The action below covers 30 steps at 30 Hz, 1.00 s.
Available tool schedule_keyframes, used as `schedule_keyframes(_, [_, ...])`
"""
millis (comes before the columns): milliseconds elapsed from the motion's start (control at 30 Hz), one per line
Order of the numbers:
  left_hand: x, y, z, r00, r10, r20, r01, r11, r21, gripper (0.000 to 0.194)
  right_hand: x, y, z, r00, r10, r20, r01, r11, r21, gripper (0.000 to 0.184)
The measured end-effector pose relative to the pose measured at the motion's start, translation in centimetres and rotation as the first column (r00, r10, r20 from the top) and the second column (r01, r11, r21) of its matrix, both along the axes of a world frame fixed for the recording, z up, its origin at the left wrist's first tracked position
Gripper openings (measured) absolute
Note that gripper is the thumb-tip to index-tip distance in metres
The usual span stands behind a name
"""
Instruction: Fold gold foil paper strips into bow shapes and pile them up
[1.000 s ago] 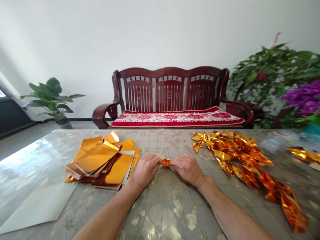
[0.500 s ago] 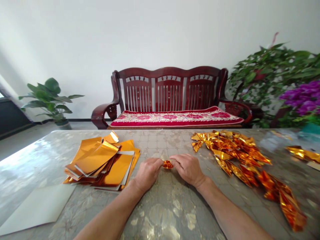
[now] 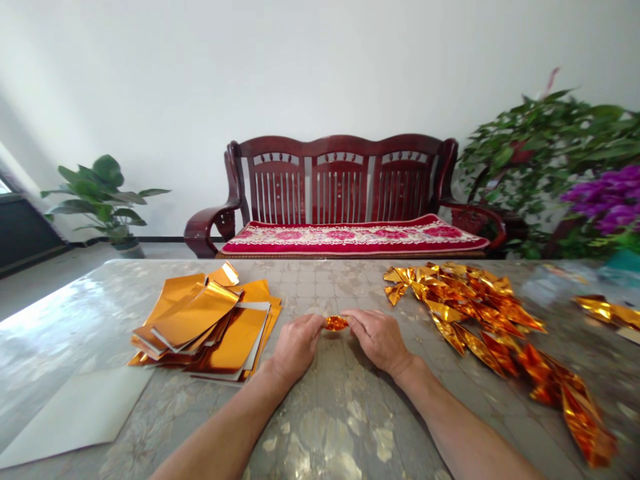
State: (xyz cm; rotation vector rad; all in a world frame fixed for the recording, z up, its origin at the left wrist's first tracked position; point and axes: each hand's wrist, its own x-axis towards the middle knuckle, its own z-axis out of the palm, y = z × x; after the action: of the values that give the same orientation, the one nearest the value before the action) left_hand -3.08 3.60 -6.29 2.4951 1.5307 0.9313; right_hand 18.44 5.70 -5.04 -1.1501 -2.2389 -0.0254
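Head view, single entry.

Item: small twist of gold metallic foil (image 3: pixel 335 323), pinched up and bunched, held in the air just above the middle of the near edge of the surface (image 3: pixel 340 427), between the two hands.

Left hand (image 3: pixel 296 348): grip closed on the left end of the foil twist, thumb and fingers pinching.

Right hand (image 3: pixel 377 340): grip closed on the right end in the same way, the fingers partly hiding the foil.

Handling, judged: very light, thin and soft, it creases easily and may tear at sharp folds. The shiny face is likely slippery, so the bunched ends, pinched by the fingertips, look the surest place to hold.

Left of the hands: stack of flat gold foil sheets (image 3: pixel 205 327), loosely fanned. Near left: pale sheet of card (image 3: pixel 70 413).

Right of the hands: heap of creased gold foil pieces (image 3: pixel 475 307), trailing toward the near right. Far right: further gold foil strip (image 3: pixel 605 312).

Beyond the surface: dark red wooden bench (image 3: pixel 340 193) with a red floral cushion (image 3: pixel 350 239), flanked by a potted plant (image 3: pixel 95 193) and a leafy plant (image 3: pixel 530 153) with purple flowers (image 3: pixel 605 207).
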Motion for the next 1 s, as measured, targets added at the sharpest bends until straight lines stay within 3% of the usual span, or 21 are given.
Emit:
schedule_keyframes(100, [-0.2,0.2,0.0,0.995,0.074,0.062,-0.073,0.997,-0.026,0.018,0.1,-0.2,0.3,0.998,-0.065,-0.028,0.065,0.998,0.01,0.025])
schedule_keyframes(200, [-0.2,0.3,-0.1,0.992,0.104,0.072,-0.101,0.994,-0.046,0.019,0.1,-0.3,0.3,0.999,-0.043,-0.033,0.045,0.998,0.046,0.025])
schedule_keyframes(633, [-0.5,0.5,-0.5,0.99,0.066,0.122,-0.057,0.996,-0.075,0.017,0.3,0.4,-0.1,0.975,0.147,0.168,-0.182,0.96,0.214,0.021])
schedule_keyframes(1000, [-0.5,0.4,-0.1,0.992,0.014,0.129,-0.005,0.998,-0.07,0.019,0.7,0.9,-0.6,0.972,0.149,0.184,-0.184,0.964,0.192,0.022])
